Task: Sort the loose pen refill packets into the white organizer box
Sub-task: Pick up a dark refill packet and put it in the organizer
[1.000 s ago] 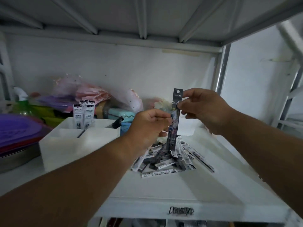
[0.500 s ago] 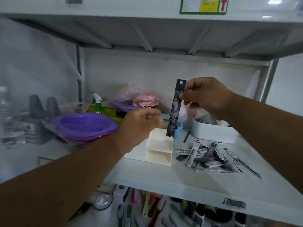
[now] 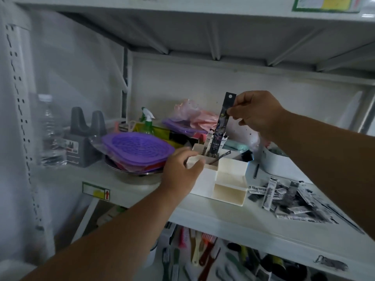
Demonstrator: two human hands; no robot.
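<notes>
Left hand (image 3: 180,171) rests against the left side of the white organizer box (image 3: 221,179), grip loosely open, empty. Above the box's rear compartment, right hand (image 3: 257,112) pinches an upright refill packet (image 3: 220,126) near its top: probably light, thin, flexible. Loose packets (image 3: 288,197) lie right of the box.

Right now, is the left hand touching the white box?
Touching. The head view shows the left hand with its fingers on the white organizer box at its left rim.
</notes>
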